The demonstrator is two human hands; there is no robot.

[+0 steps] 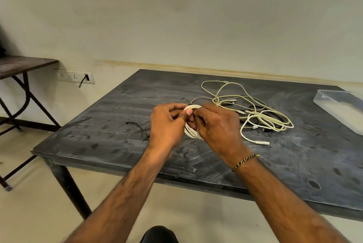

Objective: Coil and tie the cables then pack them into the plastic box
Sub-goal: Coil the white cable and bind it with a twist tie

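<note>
Both my hands meet above the dark table (110, 125), gripping a coiled white cable (191, 132): my left hand (167, 123) curls round its left side, thumb on the top loop, and my right hand (218, 125) pinches it from the right. Loose cables (259, 113) lie tangled just beyond my right hand. Black ties (137, 127) lie left of my left hand. At the table's right edge sits the clear plastic box (341, 109), well apart from the coil.

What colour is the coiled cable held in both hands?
White; the coiled cable shows best in the head view, between the left hand and right hand.
</note>
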